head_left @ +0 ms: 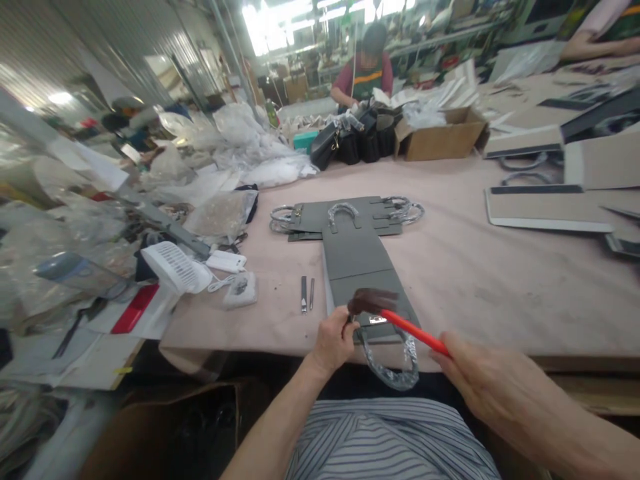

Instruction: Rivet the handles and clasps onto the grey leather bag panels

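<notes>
My right hand (473, 367) is closed around the red handle of a hammer (413, 329). Its dark, slightly blurred head is over the near end of a grey bag panel (357, 250). My left hand (334, 339) is pinched shut at the panel's left edge, right by the hammer head; what its fingers hold is hidden. A shiny metal plate (379, 320) shows on the panel below the hammer. One plastic-wrapped bag handle (395, 377) hangs over the table's front edge, and another wrapped handle (343, 215) curves at the far end.
More grey panels (307, 217) with wrapped handles lie crosswise under the far end. Two slim metal tools (303, 295) rest left of the panel. Farther left are a white fan (175, 267) and plastic bags. Black bags (367, 137), a carton (443, 137) and a co-worker (367, 70) are opposite.
</notes>
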Demonstrator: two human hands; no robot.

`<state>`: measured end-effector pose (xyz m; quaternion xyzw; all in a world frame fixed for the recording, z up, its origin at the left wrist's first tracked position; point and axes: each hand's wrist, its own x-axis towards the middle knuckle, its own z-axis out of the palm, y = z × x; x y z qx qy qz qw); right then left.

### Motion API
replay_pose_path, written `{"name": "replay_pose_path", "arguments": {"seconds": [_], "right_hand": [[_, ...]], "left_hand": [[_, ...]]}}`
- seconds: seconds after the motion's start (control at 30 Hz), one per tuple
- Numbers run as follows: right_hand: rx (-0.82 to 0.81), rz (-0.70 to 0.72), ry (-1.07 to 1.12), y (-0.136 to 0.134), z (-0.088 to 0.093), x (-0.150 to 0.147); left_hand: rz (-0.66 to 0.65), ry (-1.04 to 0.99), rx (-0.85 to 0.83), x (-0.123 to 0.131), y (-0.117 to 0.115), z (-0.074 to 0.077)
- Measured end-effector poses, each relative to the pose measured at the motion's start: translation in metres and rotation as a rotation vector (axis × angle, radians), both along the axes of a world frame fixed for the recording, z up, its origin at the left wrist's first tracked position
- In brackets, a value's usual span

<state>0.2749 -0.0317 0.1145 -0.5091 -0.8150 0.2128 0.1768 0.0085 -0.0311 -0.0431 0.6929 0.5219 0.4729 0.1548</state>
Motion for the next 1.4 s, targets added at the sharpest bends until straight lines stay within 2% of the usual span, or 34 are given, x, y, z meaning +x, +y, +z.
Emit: {"name": "replay_pose_path", "arguments": {"seconds": [0.07,0.17,0.33,0.4,0.47,0.53,0.6,0.67,0.73,0.83,0.97,1.07,1.23,1.33,1.4], "right_hand": [[-0.006,0.017,-0.064,0.003,-0.005,0.006],[-0.069,-0.097,-0.084,0.016,-0.02,0.023],[-0.366,-0.285,0.078,0.045,-0.078,0.053],[-0.392,-0.37,0.027,0.052,-0.099,0.058],[-0.281,-0.417,-0.073,0.055,-0.11,0.057],[-0.048,-0.392,-0.153,0.054,-0.112,0.045],[0.178,-0.302,-0.162,0.052,-0.11,0.025],[0.258,-0.204,-0.117,0.047,-0.111,-0.003],[0.211,-0.156,-0.094,0.04,-0.118,-0.031],[0.13,-0.21,-0.154,0.029,-0.135,-0.06],[0.103,-0.244,-0.178,0.022,-0.145,-0.069],[0.093,-0.258,-0.141,0.025,-0.144,-0.065],[-0.003,-0.322,0.017,0.027,-0.141,-0.055],[-0.115,-0.413,0.2,0.026,-0.139,-0.045],[-0.242,-0.504,0.35,0.026,-0.136,-0.04]], "left_hand": [[-0.001,0.0,0.01,0.0,0.0,-0.001],[0.005,-0.01,0.023,0.0,0.0,-0.003],[-0.036,-0.035,-0.05,-0.005,0.0,-0.004],[-0.054,-0.038,-0.065,-0.008,-0.002,-0.002],[-0.064,-0.029,-0.079,-0.009,-0.003,-0.001],[-0.062,-0.016,-0.097,-0.01,-0.004,0.002],[-0.056,-0.01,-0.109,-0.01,-0.005,0.004],[-0.051,-0.013,-0.107,-0.01,-0.005,0.005],[-0.053,-0.032,-0.111,-0.01,-0.005,0.005],[0.002,-0.159,-0.186,-0.008,-0.006,0.0],[0.206,-0.643,-0.348,-0.004,-0.004,-0.005],[0.262,-0.945,-0.364,-0.01,0.003,0.003],[0.331,-0.909,-0.302,-0.045,0.012,0.027],[0.355,-0.863,-0.308,-0.058,0.011,0.029],[0.335,-0.853,-0.323,-0.052,0.011,0.026]]}}
